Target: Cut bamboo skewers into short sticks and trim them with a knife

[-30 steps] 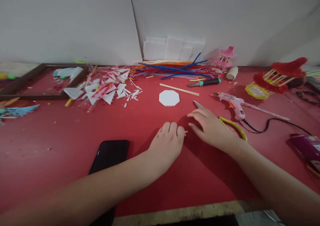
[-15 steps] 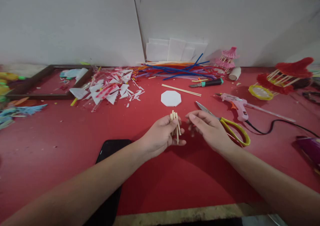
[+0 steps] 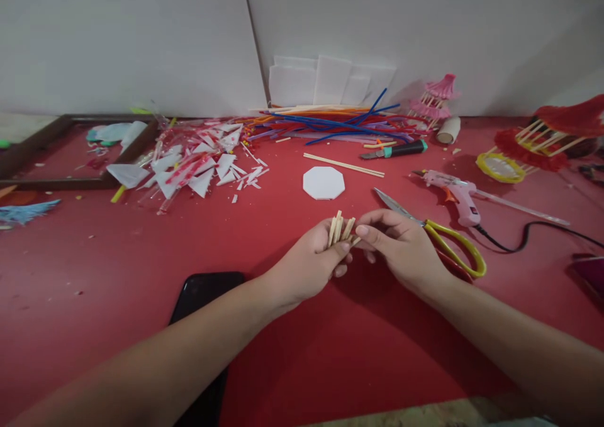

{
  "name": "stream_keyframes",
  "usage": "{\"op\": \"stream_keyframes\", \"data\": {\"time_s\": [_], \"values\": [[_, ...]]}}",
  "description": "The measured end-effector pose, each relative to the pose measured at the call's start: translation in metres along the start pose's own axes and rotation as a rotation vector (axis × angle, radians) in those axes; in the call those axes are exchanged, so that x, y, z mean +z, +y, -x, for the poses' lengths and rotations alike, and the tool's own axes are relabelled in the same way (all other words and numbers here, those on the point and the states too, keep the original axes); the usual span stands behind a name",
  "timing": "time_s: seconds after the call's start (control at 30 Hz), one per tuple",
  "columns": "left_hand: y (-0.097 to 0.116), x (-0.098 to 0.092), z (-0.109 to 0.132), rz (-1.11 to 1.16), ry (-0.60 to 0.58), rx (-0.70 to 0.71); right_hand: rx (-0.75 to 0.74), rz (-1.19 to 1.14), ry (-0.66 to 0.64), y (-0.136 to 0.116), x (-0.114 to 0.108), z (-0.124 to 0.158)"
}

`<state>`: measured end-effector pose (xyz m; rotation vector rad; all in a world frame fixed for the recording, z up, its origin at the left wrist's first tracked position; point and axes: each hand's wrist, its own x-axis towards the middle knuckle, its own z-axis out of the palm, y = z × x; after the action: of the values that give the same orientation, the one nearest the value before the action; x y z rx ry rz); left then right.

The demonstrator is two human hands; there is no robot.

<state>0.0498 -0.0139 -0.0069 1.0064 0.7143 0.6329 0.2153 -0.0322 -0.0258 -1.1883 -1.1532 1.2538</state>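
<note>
Several short wooden sticks (image 3: 338, 229) stand in a loose fan in my left hand (image 3: 309, 257), its thumb pressed across them. My right hand (image 3: 401, 244) meets it from the right, thumb and forefinger pinched on the end of one stick (image 3: 356, 241) at the bundle's right side. Just beyond the hands a white octagonal piece (image 3: 323, 183) lies flat on the red table (image 3: 264, 226). Scissors with yellow handles (image 3: 455, 244) lie beside and partly behind my right hand, the blades pointing to the far left.
A pink glue gun (image 3: 455, 194) with a black cord lies right. Behind are long thin sticks (image 3: 343, 165), a utility knife (image 3: 396, 149), coloured pipe cleaners (image 3: 330, 125) and small pagoda models (image 3: 542, 141). Scraps (image 3: 198, 163) and a frame (image 3: 51, 183) are left; a black phone (image 3: 205, 292) lies under my left forearm.
My right hand has closed in on the bundle and now pinches one stick. The sticks have tilted and spread in my left hand. The view has shifted slightly.
</note>
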Motion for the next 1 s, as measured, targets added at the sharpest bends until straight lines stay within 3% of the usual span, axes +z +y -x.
{"op": "stream_keyframes", "data": {"time_s": [0.23,0.47,0.6,0.87,1.0], "values": [[0.001,-0.005,-0.002,-0.004,0.005,-0.054,-0.089,0.110,-0.012,-0.005,-0.002,0.004],[0.006,-0.004,0.001,-0.038,-0.020,-0.061,-0.465,0.598,-0.037,-0.011,-0.007,0.007],[0.004,-0.006,0.000,0.001,-0.076,-0.033,-0.633,0.689,-0.043,-0.015,-0.009,0.005],[0.003,-0.007,0.000,0.015,-0.066,-0.031,-0.636,0.701,-0.027,-0.017,-0.009,0.007],[0.003,-0.006,-0.001,-0.028,-0.021,-0.004,-0.458,0.543,-0.002,-0.013,-0.007,0.011]]}}
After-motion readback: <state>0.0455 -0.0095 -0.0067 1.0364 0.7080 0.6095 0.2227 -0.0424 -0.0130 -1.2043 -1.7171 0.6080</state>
